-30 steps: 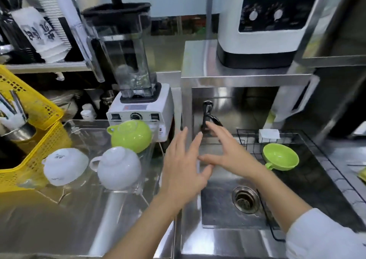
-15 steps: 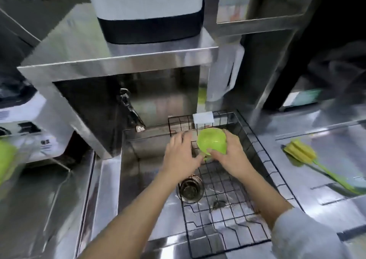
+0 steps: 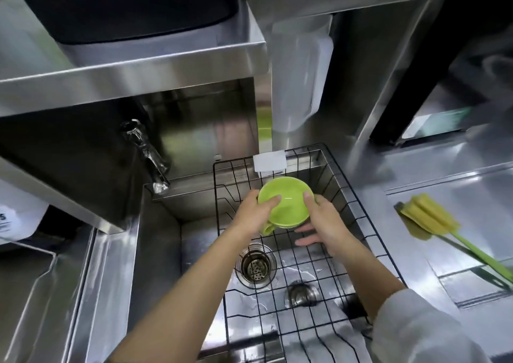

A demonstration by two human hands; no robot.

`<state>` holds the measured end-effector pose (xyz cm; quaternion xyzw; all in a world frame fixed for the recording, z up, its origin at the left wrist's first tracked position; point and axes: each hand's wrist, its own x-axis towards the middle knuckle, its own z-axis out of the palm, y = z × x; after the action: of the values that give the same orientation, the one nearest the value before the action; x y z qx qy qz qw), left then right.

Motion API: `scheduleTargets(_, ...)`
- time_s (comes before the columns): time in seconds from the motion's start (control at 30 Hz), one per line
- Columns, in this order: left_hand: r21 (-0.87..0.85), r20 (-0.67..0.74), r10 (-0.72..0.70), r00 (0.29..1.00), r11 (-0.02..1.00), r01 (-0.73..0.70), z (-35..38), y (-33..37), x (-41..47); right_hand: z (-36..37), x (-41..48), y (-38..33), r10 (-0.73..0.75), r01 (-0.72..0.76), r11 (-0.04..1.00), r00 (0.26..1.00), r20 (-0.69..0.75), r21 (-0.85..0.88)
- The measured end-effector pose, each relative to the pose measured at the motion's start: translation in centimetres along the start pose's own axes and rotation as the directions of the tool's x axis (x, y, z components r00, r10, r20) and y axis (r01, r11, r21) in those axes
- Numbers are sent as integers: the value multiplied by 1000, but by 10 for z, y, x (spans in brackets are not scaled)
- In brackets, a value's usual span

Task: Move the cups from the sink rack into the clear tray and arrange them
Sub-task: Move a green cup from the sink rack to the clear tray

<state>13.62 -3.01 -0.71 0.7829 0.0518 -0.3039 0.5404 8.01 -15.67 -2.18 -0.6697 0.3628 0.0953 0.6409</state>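
Note:
A green cup (image 3: 288,200) is held over the black wire sink rack (image 3: 319,276), tilted so its mouth faces me, its handle at the lower left. My left hand (image 3: 254,214) grips its left rim with the thumb inside. My right hand (image 3: 322,221) grips the right rim, fingers spread beneath the cup. No other cup shows in the rack. The clear tray is out of view to the left.
The steel sink (image 3: 200,246) has a drain (image 3: 255,265) and a tap (image 3: 147,154) at the back left. A steel shelf (image 3: 133,71) with an appliance overhangs the sink. A yellow sponge brush (image 3: 427,218) lies on the right counter.
Both hands went from the tray side to the rack and took the green cup. Since half a second ago it has been lifted and tilted toward me.

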Motion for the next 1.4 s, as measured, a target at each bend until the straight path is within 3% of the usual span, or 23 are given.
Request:
scheduleTargets(0.13,-132,-70,12,997,991,-21,-1,1,-5,-2,-5,-4,15,-22,989,999,43,148)
scheduleTargets(0.3,-289,-112,149,982,941,-176,-6,11,-33,-5,-19,-18,47,-77,935,994,96,345)
scheduleTargets(0.53,-258,-159,336,928,893,-368,-28,17,-74,2,-60,-33,-107,-47,799,970,219,599)
scheduleTargets(0.67,-338,73,145,987,935,-112,-51,19,-99,16,-90,-38,-286,59,718,933,217,694)
scheduleTargets(0.73,-434,224,82,971,900,24,-66,18,-113,26,-103,-42,-387,119,681,896,217,723)
scheduleTargets(0.8,-545,280,109,954,836,64,-86,19,-127,37,-116,-46,-446,159,665,868,217,730)
scheduleTargets(1.0,-688,137,234,963,722,-77,-163,20,-182,87,-163,-73,-574,344,688,797,190,639)
scheduleTargets(1.17,-642,-58,275,960,726,-247,-234,11,-229,139,-212,-98,-660,470,741,639,394,480)
scheduleTargets(1.3,-637,-128,372,919,680,-364,-292,-4,-265,186,-243,-119,-635,466,772,530,562,433)
scheduleTargets(1.4,-588,-196,428,882,669,-455,-338,-19,-285,223,-261,-132,-621,550,759,453,640,347)
